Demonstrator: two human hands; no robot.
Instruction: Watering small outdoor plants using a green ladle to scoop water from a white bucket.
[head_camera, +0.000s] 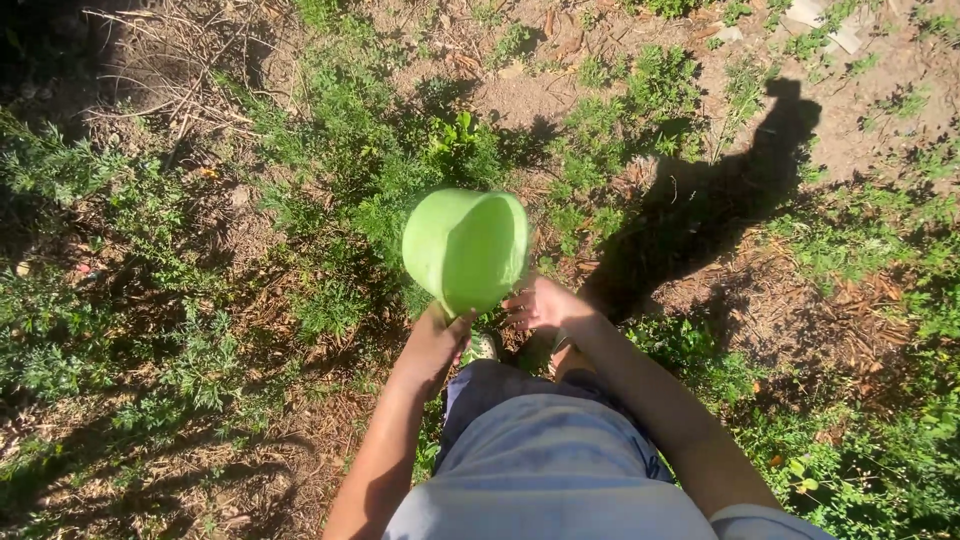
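The ground (560, 95) fills the whole view: dry brown soil strewn with dead stalks and wood chips, bare and sunlit toward the top, darker and shaded at the left. Low green plants (360, 170) spread over most of it, thickest in a band running from the upper middle down toward the person, with more clumps along the left edge and the lower right corner. The person's shadow (700, 200) lies across the soil to the right, stretching up and away from the body.

At the bottom centre the person's pale shirt (550, 480) and dark trousers (500, 385) show, with both bare arms reaching forward from them.

A light green plastic bucket (466, 248) hangs in the air in front of the person, over the green plants, tipped forward so that its open mouth faces to the right and away and its rounded side faces the camera. Sun lights the inside of it brightly.

The left hand (435, 340) is under the bucket's lower edge, its fingers closed around the bottom part and bearing it. The right hand (540, 305) is just beside the bucket's lower right rim, its fingers (517, 300) curled and touching the rim; whether they clasp it firmly I cannot tell.
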